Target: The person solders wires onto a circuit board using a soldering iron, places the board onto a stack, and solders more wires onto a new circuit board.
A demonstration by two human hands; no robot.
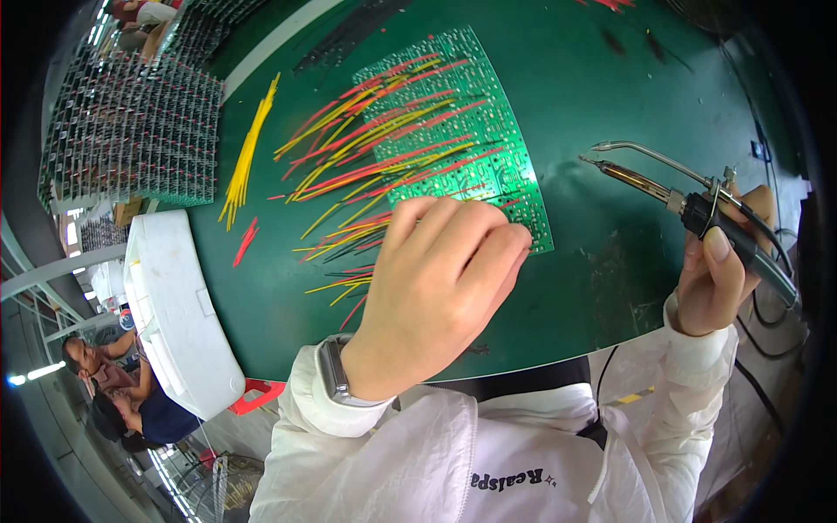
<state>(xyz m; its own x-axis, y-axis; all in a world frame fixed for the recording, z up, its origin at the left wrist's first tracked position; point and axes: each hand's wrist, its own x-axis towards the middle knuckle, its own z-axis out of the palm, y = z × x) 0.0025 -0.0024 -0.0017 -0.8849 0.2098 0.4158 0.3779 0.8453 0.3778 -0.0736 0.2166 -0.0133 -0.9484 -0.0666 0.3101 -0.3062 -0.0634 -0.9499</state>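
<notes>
A green circuit board (493,179) lies on the green work surface. Rows of red, yellow and black wires (384,181) run across it and stick out past its left edge. My left hand (440,270) bends over the board's near part, fingers curled and pinched together; whatever they hold is hidden beneath them. Off to the right, my right hand (719,270) grips a soldering iron (697,207). A thin curved metal tube (654,157) is clamped along the iron, its end close to the tip. The tip points left toward the board, apart from it.
Loose yellow wires (250,157) and a few short red wires (246,241) lie left of the board. A white plastic bin (187,305) stands at the table's left edge, near stacked boards (131,131). Black cables (758,349) hang at the right. Two people sit farther left.
</notes>
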